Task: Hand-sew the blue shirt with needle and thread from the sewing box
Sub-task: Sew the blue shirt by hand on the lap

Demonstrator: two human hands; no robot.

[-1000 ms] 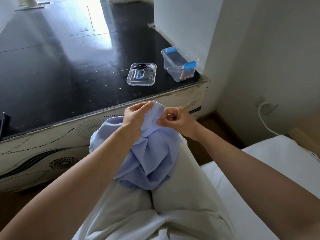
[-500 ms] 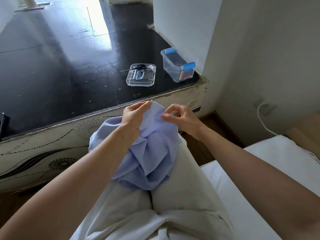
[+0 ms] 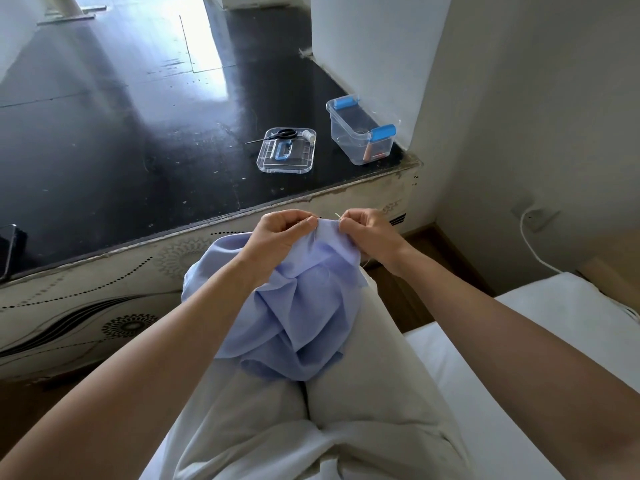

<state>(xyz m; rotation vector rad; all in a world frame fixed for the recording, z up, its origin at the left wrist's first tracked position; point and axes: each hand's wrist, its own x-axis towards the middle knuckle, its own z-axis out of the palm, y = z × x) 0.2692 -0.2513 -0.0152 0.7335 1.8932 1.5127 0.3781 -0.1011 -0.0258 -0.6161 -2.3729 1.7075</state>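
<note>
On the lap, over pale trousers (image 3: 360, 348), the blue shirt (image 3: 298, 317) lies bunched, its upper fold raised between both hands. The fold is pinched by the curled fingers of the left hand (image 3: 284, 233). The right hand (image 3: 367, 233), whose fingers were spread loosely on the cloth half a second ago, is now closed in a pinch at the fold's edge. A needle (image 3: 337, 215) is seen projecting just above its fingertips. From this a new stitch is judged to be started, the cloth being held taut for it. The open sewing box (image 3: 360, 133), its lid (image 3: 287, 161), the scissors (image 3: 285, 134) and the thread spool (image 3: 307, 135) are left well apart on the black ledge (image 3: 138, 150).
</note>
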